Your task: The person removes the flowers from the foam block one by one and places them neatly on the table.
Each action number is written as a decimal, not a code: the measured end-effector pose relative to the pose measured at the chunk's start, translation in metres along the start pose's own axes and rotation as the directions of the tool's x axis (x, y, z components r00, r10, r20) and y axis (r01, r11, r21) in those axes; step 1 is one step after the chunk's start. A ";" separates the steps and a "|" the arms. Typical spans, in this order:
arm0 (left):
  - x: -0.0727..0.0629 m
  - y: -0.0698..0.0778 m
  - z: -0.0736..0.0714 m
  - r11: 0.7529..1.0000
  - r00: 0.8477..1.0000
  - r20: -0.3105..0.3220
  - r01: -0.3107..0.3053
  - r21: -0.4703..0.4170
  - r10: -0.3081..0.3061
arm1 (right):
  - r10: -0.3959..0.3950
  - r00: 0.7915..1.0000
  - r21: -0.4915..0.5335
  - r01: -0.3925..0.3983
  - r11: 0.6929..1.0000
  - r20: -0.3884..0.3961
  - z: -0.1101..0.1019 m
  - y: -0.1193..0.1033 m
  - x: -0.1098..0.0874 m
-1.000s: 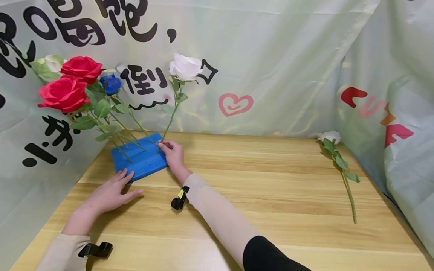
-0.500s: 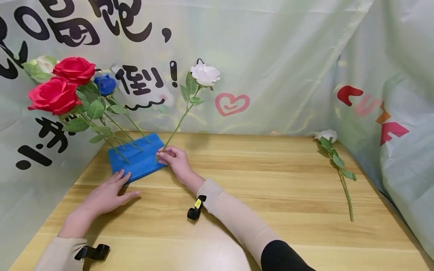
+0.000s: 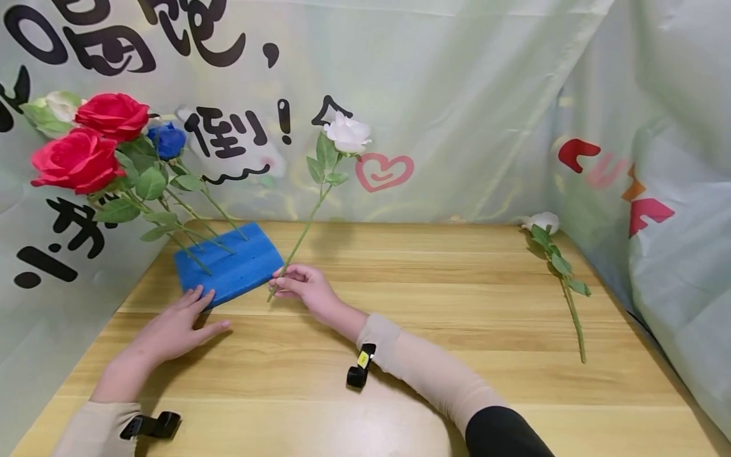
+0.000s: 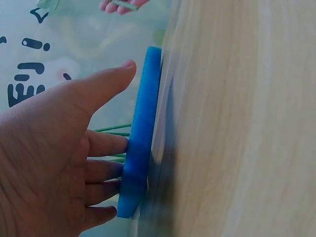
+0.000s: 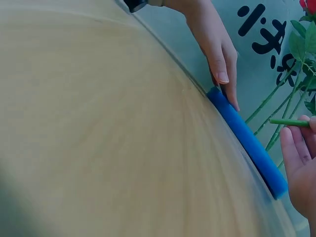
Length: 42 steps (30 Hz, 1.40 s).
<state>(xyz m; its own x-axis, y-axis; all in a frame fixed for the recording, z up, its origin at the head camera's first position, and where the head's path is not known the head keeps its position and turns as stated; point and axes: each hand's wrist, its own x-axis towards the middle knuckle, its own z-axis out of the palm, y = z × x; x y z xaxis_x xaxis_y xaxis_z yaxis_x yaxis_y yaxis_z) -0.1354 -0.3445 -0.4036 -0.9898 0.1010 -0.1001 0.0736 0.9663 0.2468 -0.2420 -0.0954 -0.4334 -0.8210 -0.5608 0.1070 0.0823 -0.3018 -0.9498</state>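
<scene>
My right hand (image 3: 311, 293) pinches the lower stem of a white rose (image 3: 347, 134) between thumb and fingers. Its cut stem end (image 5: 286, 122) pokes out free past the fingertips, off the right corner of a blue foam block (image 3: 251, 263). Straight, spread fingers of my left hand (image 3: 171, 327) rest on the block's near left edge; in the left wrist view their tips touch the blue block (image 4: 139, 148) with the thumb held apart. Standing in the block and leaning left are two red roses (image 3: 74, 160), a blue rose (image 3: 167, 141) and a whitish-green flower (image 3: 57, 111).
A second white rose (image 3: 542, 222) lies on the wooden table (image 3: 434, 304) at the right, its stem pointing toward me. A printed cloth backdrop (image 3: 457, 95) encloses the table at the back and both sides.
My right hand has drawn the white rose's stem out of the foam block and moved right and toward me. The left hand stays on the block. The head view has shifted slightly.
</scene>
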 end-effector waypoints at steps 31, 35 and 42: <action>0.003 -0.001 -0.001 1.000 1.000 -0.005 -0.015 0.010 0.015 | 0.180 0.979 -0.051 -0.176 0.983 0.098 -0.094 -0.035 -0.101; 0.002 -0.001 -0.001 1.000 1.000 -0.002 -0.011 0.007 0.011 | 0.200 0.975 -0.065 -0.194 0.979 0.099 -0.105 -0.040 -0.113; 0.001 -0.001 0.001 1.000 1.000 -0.004 -0.008 0.009 0.008 | 0.217 0.968 -0.097 -0.205 0.974 0.127 -0.126 -0.047 -0.134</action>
<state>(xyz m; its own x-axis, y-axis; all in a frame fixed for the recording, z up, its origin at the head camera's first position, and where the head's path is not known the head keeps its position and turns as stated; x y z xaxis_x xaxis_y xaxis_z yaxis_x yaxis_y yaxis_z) -0.1367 -0.3454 -0.4045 -0.9897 0.1080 -0.0939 0.0829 0.9676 0.2387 -0.2072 0.0915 -0.4403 -0.7054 -0.7058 -0.0652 0.1938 -0.1035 -0.9756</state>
